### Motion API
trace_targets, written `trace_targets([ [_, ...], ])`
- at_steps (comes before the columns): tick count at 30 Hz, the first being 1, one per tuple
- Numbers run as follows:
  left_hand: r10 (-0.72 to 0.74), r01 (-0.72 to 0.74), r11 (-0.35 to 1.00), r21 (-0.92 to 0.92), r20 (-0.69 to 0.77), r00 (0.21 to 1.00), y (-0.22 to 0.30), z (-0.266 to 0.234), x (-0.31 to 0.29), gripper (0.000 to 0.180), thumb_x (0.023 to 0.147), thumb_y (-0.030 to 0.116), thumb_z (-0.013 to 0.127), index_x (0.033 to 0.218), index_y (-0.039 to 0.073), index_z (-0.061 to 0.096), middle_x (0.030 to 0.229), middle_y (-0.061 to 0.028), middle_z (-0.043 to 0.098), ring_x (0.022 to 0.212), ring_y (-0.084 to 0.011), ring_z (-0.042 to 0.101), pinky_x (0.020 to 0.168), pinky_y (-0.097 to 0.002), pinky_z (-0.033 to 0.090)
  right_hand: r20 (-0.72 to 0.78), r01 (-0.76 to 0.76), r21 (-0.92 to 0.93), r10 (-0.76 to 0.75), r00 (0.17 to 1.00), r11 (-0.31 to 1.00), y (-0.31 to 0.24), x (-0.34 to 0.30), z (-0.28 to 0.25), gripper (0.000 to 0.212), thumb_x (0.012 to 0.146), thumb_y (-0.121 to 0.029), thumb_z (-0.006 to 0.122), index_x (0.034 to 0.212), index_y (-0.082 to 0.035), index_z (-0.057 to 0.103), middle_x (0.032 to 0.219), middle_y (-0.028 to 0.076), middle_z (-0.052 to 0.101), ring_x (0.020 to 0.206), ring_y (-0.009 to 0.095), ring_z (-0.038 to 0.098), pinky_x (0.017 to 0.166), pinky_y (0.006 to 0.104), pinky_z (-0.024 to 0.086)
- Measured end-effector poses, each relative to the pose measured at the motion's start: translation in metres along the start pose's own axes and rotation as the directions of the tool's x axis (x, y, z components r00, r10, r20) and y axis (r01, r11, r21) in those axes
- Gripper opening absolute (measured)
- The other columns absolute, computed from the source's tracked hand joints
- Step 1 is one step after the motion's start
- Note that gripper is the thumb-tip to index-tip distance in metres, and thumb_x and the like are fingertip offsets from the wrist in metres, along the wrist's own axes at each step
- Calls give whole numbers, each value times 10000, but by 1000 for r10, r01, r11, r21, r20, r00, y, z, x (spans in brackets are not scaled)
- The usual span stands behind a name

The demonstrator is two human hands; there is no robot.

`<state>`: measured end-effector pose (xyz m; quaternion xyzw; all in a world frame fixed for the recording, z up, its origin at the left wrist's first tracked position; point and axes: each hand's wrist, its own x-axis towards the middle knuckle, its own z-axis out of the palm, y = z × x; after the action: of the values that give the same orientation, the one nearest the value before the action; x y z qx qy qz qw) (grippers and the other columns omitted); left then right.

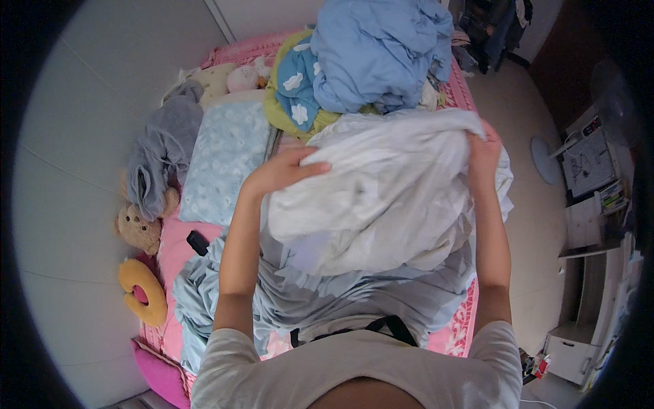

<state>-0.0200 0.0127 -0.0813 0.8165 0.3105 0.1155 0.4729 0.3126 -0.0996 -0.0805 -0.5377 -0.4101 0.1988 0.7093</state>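
A large crumpled white cloth [381, 198], like a sheet or a cover, is spread between my hands and slightly blurred. My right hand [485, 153] grips its upper right corner, fingers closed and a fold pulled up taut. On its left edge lies my left hand [286, 170], thumb over the fabric and the other fingers partly hidden; it seems to hold that edge. Beneath the cloth, rumpled grey-blue bedding [361, 293] covers the near part of the bed. Just beyond it sits a heaped light-blue quilt [381, 54].
Left of the cloth are a pale-blue pillow [225, 160], a grey garment [163, 146], a teddy bear [139, 228], a yellow neck pillow [144, 293] and a small black object [197, 243]. A green-and-blue cloth [296, 88] touches the quilt. Shelving [589, 293] stands right, across the floor.
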Motion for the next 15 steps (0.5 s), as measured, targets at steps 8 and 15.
trace_targets([
  [8, 197, -160, 978, 135, -342, 919, 17, 27, 9, 284, 816, 170, 587, 1039, -4, 573, 855, -132, 621, 769, -219, 565, 746, -296, 440, -153, 43, 282, 1, 988, 958, -11, 14, -38, 170, 815, -13, 554, 975, 20, 601, 909, 48, 623, 794, 116, 578, 715, 231, 455],
  [15, 622, -204, 783, 588, -748, 231, 118, -64, 25, 227, 801, 85, 529, 1013, 20, 583, 892, -187, 611, 811, -336, 589, 704, -344, 455, 36, 220, -284, -219, 975, 933, -31, 18, -49, 208, 743, -2, 619, 950, 0, 637, 856, 9, 632, 793, 84, 553, 726, 210, 429],
])
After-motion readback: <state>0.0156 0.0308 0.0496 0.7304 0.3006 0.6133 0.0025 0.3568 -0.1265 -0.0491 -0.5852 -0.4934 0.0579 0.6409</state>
